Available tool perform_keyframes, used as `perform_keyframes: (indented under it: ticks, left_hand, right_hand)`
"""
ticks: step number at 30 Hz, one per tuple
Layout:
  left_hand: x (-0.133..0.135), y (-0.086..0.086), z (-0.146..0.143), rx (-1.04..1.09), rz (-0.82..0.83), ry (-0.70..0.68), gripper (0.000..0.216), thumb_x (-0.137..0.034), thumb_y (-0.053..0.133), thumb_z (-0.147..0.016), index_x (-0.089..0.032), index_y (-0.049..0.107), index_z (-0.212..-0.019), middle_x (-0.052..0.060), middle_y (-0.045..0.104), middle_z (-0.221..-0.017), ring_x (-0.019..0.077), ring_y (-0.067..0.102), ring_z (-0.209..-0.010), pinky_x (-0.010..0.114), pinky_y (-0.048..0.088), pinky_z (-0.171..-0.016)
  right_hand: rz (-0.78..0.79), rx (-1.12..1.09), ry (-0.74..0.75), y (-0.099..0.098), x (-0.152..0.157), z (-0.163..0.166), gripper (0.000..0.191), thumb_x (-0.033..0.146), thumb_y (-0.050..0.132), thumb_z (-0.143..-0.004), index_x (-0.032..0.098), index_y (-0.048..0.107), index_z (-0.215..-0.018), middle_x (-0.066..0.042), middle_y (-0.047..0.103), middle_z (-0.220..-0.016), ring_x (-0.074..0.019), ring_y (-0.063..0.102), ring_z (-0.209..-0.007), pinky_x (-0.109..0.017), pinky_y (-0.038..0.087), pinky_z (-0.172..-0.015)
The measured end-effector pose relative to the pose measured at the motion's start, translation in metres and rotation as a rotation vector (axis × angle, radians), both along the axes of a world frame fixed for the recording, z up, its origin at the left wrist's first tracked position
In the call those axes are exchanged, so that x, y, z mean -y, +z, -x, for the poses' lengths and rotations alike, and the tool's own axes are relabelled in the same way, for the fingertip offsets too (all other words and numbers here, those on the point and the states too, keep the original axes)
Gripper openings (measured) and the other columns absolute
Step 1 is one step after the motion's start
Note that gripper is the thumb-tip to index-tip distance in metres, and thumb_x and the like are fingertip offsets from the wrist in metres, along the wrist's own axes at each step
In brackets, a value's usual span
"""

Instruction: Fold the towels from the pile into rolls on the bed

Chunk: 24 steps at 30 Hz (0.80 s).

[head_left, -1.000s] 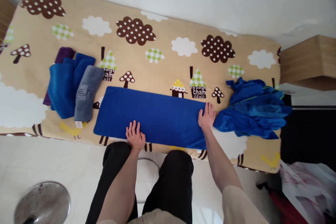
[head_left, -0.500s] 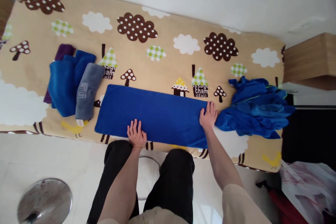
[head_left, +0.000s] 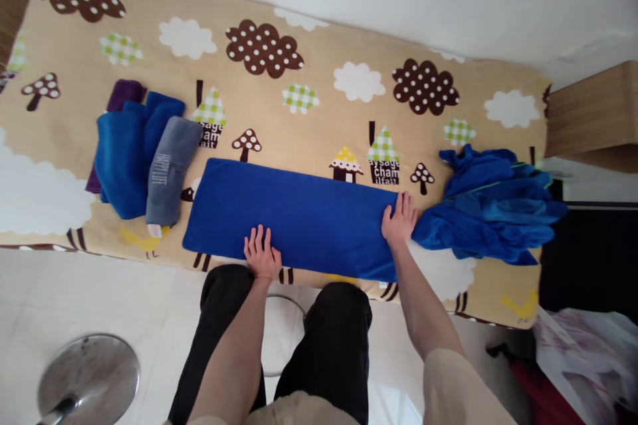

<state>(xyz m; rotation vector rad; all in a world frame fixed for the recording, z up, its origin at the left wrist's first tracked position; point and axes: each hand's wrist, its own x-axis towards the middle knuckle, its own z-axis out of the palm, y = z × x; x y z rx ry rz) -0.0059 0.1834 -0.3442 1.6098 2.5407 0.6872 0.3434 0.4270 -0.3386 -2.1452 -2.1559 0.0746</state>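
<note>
A blue towel (head_left: 294, 212) lies flat as a long strip along the front of the bed. My left hand (head_left: 262, 254) rests on its near edge, left of the middle, fingers spread. My right hand (head_left: 399, 219) lies flat on the towel's right end, fingers stretched out. Neither hand grips anything. Close by on the right is a crumpled heap of blue cloth (head_left: 491, 209) with a thin green edge. To the left sit rolled or folded towels: a grey one (head_left: 171, 172) with white lettering, blue ones (head_left: 119, 163) and a purple one (head_left: 124, 94).
The bed (head_left: 309, 126) has a beige cover printed with clouds and mushrooms, against a white wall. A wooden box shelf (head_left: 593, 109) juts in at right. Below it are plastic bags (head_left: 588, 358). A round metal base (head_left: 90, 378) stands on the tiled floor.
The view has shifted slightly, moving the scene a little to the right. Both hands stay at the same places on the blue towel.
</note>
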Motion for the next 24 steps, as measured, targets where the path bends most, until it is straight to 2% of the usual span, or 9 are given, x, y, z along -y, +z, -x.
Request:
perform_keyframes:
  ticks: [10, 13, 15, 17, 19, 22, 24]
  left_hand:
    - [0.002, -0.002, -0.001, 0.046, 0.017, 0.007, 0.064, -0.020, 0.056, -0.082, -0.013, 0.059, -0.146, 0.016, 0.049, -0.157, 0.0356, 0.036, -0.153, 0.059, 0.022, -0.128]
    - [0.002, -0.003, -0.001, 0.053, 0.021, 0.002, 0.065, -0.020, 0.057, -0.081, -0.014, 0.060, -0.145, 0.016, 0.049, -0.157, 0.0360, 0.036, -0.153, 0.060, 0.022, -0.128]
    - [0.002, -0.003, -0.001, 0.049, 0.025, 0.006, 0.064, -0.020, 0.057, -0.081, -0.015, 0.061, -0.144, 0.015, 0.049, -0.157, 0.0362, 0.036, -0.153, 0.060, 0.023, -0.127]
    - [0.002, -0.003, -0.002, 0.057, 0.037, 0.016, 0.063, -0.019, 0.057, -0.080, -0.017, 0.063, -0.142, 0.015, 0.049, -0.158, 0.0364, 0.036, -0.153, 0.061, 0.023, -0.127]
    - [0.003, -0.003, -0.003, 0.086, 0.056, 0.018, 0.063, -0.020, 0.058, -0.080, -0.018, 0.063, -0.143, 0.015, 0.048, -0.158, 0.0363, 0.035, -0.153, 0.061, 0.022, -0.128]
    - [0.003, -0.001, -0.005, 0.128, 0.084, 0.017, 0.065, -0.020, 0.058, -0.079, -0.019, 0.062, -0.144, 0.014, 0.047, -0.159, 0.0352, 0.034, -0.154, 0.061, 0.019, -0.129]
    - [0.004, 0.001, -0.006, 0.137, 0.101, 0.017, 0.066, -0.020, 0.057, -0.079, -0.019, 0.061, -0.146, 0.014, 0.045, -0.161, 0.0342, 0.032, -0.155, 0.060, 0.018, -0.129]
  right_hand:
    - [0.002, -0.012, 0.000, -0.002, -0.001, -0.002, 0.068, 0.035, 0.030, -0.100, 0.013, 0.028, -0.164, -0.013, 0.030, -0.169, -0.0268, 0.021, -0.159, -0.057, 0.019, -0.128]
    - [0.029, -0.019, -0.021, 0.004, -0.004, 0.000, 0.068, 0.036, 0.029, -0.100, 0.013, 0.028, -0.164, -0.013, 0.030, -0.170, -0.0268, 0.020, -0.159, -0.057, 0.019, -0.128]
    - [0.048, -0.030, -0.080, 0.012, 0.004, 0.008, 0.068, 0.036, 0.029, -0.101, 0.013, 0.029, -0.164, -0.014, 0.028, -0.170, -0.0289, 0.019, -0.160, -0.060, 0.018, -0.128]
    - [0.039, -0.040, -0.138, 0.018, 0.028, 0.023, 0.067, 0.037, 0.030, -0.101, 0.013, 0.029, -0.165, -0.016, 0.024, -0.171, -0.0323, 0.015, -0.160, -0.064, 0.016, -0.126]
    - [0.018, -0.058, -0.173, 0.022, 0.066, 0.042, 0.068, 0.038, 0.032, -0.101, 0.015, 0.028, -0.165, -0.017, 0.019, -0.172, -0.0344, 0.009, -0.161, -0.068, 0.014, -0.125]
    - [0.042, -0.098, -0.303, 0.025, 0.123, 0.065, 0.067, 0.040, 0.030, -0.102, 0.014, 0.033, -0.163, -0.019, 0.024, -0.170, -0.0359, 0.016, -0.160, -0.068, 0.016, -0.125]
    - [0.042, -0.099, -0.419, 0.024, 0.146, 0.071, 0.067, 0.040, 0.028, -0.102, 0.012, 0.035, -0.162, -0.021, 0.026, -0.169, -0.0370, 0.020, -0.159, -0.068, 0.016, -0.125]
